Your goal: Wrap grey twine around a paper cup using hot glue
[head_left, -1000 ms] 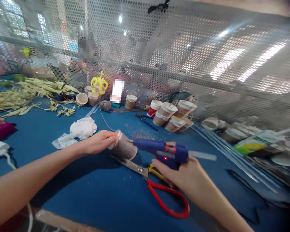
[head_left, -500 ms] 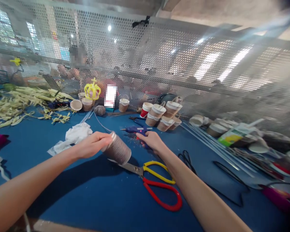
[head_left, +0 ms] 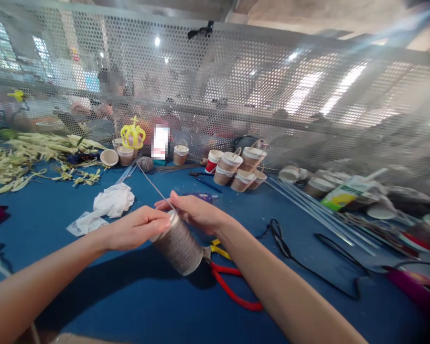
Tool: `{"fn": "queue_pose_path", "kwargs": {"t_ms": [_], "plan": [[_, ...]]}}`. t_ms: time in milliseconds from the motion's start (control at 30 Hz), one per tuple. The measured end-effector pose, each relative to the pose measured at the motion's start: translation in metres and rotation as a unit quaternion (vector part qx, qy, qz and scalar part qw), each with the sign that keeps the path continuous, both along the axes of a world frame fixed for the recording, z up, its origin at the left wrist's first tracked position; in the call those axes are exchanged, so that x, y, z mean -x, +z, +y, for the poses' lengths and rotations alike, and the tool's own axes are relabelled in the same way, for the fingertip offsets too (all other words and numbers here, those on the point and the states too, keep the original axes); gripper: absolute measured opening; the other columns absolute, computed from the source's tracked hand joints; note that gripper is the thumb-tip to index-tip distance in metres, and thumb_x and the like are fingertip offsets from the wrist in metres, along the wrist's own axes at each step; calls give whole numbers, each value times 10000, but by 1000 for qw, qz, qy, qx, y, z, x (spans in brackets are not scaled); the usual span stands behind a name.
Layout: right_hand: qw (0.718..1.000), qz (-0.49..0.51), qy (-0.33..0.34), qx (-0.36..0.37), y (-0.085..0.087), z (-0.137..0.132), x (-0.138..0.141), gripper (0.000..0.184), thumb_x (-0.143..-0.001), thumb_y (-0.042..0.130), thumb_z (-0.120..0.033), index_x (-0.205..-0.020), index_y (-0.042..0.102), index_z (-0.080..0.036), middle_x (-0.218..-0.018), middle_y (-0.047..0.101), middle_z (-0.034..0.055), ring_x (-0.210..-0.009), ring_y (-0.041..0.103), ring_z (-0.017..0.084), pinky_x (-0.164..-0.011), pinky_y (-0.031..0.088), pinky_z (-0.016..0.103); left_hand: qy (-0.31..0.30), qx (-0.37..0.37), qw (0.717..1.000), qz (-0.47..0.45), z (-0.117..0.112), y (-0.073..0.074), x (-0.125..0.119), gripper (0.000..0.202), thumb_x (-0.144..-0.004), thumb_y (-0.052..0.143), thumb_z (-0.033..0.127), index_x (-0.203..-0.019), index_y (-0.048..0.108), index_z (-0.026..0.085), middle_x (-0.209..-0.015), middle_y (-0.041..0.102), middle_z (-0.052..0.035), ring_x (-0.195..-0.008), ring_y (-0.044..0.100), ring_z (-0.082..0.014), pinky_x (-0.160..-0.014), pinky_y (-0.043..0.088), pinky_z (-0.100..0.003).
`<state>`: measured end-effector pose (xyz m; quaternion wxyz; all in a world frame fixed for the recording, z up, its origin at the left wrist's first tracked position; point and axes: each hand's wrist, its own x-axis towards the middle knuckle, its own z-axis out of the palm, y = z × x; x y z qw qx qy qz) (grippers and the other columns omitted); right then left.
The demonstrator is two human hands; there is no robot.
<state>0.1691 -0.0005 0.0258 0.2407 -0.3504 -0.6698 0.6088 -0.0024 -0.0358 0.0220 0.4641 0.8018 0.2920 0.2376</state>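
Note:
My left hand (head_left: 139,228) grips the rim of a cup wrapped in grey-brown yarn (head_left: 179,246), which is tilted with its base toward the lower right. A strand of yarn (head_left: 152,184) runs taut from a grey yarn ball (head_left: 145,164) to the cup's rim. There my right hand (head_left: 197,212) closes thumb and fingers about the strand, against the cup; its fingertips are partly hidden. A blue glue gun (head_left: 204,196) lies just behind my right hand, mostly covered. Scissors with red and yellow handles (head_left: 232,289) lie under my right forearm, blades hidden by the cup.
Crumpled white tissue (head_left: 113,200) lies left of the hands. Wrapped cups with handles (head_left: 231,162) are stacked behind, near pliers (head_left: 204,174). Pale husks (head_left: 39,150) spread at left. Clear glue sticks (head_left: 308,208) and a black cord (head_left: 283,243) lie right. A perforated screen (head_left: 186,71) stands behind the table.
My right hand has let go of the glue gun and moved left to the cup's rim and yarn. The cup has shifted slightly right and down in my left hand.

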Motion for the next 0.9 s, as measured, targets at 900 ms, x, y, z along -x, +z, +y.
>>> {"fn": "queue_pose_path", "kwargs": {"t_ms": [900], "plan": [[970,35,-215,-107,3,-16,-15,239,-727,585,-401,-713,608,-163,-766,619,33,-735,526,130,-733,398,284,79,72,993,-56,11,-7,-1,315,-830,342,348,-593,399,149,-565,313,49,-524,251,-87,-485,259,-205]]}}
